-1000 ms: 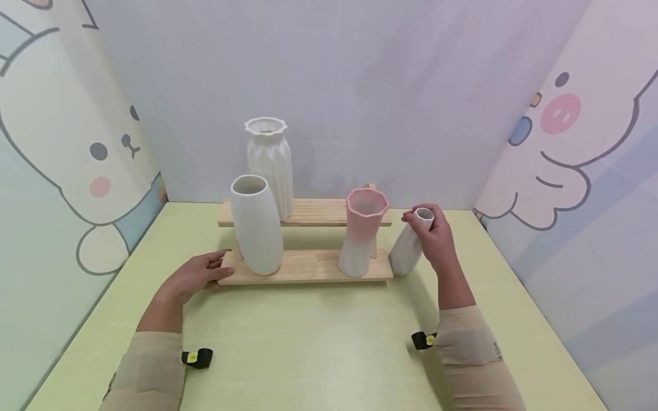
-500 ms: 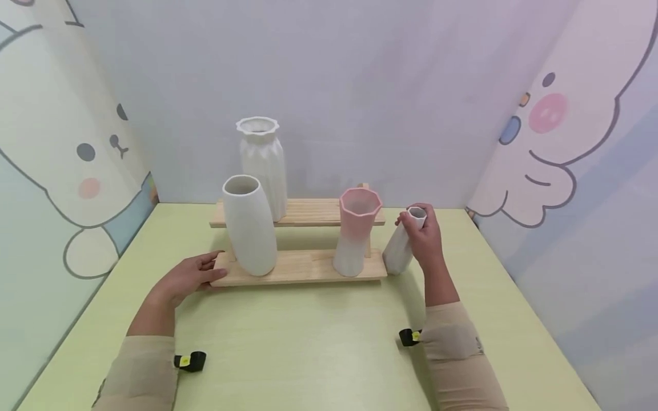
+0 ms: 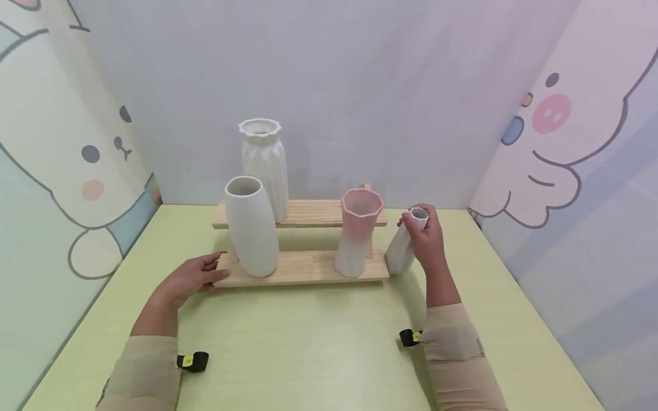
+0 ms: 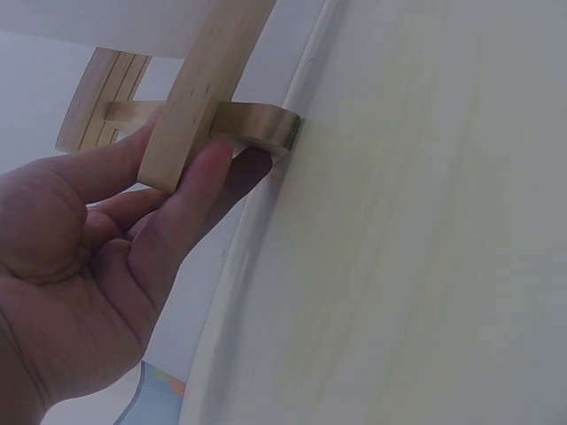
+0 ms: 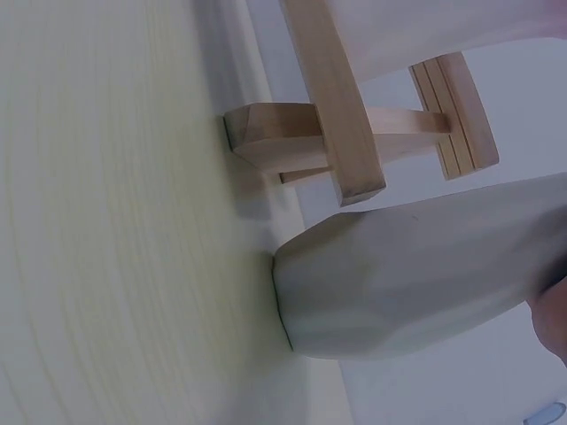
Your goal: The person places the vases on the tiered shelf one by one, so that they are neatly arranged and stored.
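Observation:
A two-tier wooden shelf stands on the table. My left hand pinches the left end of its lower board, thumb on one face and fingers on the other; the left wrist view shows this hand up close. Off the shelf's right end is a narrow white faceted vase, its neck in the grip of my right hand. In the right wrist view this vase has its base at the tabletop, beside the board's end. Only a fingertip of the right hand shows there.
On the lower board stand a smooth white vase at left and a pink-and-white vase at right. A ribbed white vase is on the upper board. Behind the pale green table hangs a plain curtain.
The head view has shifted slightly, so everything sits a little further left. Both hands keep their holds, and the vases stay in place on the shelf.

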`<action>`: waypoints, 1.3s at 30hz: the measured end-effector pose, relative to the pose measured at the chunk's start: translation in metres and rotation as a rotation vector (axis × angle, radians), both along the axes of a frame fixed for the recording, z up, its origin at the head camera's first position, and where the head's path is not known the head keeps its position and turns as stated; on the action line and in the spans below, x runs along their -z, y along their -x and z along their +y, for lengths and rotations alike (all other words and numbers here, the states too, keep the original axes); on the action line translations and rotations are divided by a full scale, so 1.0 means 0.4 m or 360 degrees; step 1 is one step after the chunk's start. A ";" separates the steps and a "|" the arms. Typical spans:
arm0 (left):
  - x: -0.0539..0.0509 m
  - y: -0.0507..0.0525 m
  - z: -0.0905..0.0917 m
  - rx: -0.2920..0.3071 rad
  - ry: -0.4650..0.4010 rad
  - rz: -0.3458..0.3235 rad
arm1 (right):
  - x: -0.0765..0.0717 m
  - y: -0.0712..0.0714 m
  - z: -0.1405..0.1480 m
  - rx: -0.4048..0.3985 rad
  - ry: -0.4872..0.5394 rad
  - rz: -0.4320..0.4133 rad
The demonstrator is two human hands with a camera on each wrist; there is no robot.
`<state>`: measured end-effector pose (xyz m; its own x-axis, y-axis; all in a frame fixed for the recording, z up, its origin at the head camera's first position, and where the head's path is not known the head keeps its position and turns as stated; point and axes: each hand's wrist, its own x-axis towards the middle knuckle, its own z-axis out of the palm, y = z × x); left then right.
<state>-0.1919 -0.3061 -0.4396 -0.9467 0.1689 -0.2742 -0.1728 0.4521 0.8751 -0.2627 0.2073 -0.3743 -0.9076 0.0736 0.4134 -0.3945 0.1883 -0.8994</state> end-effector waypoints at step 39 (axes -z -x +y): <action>-0.002 -0.001 0.003 -0.0037 -0.0019 -0.0029 | -0.016 -0.018 0.006 0.0134 -0.0208 0.0069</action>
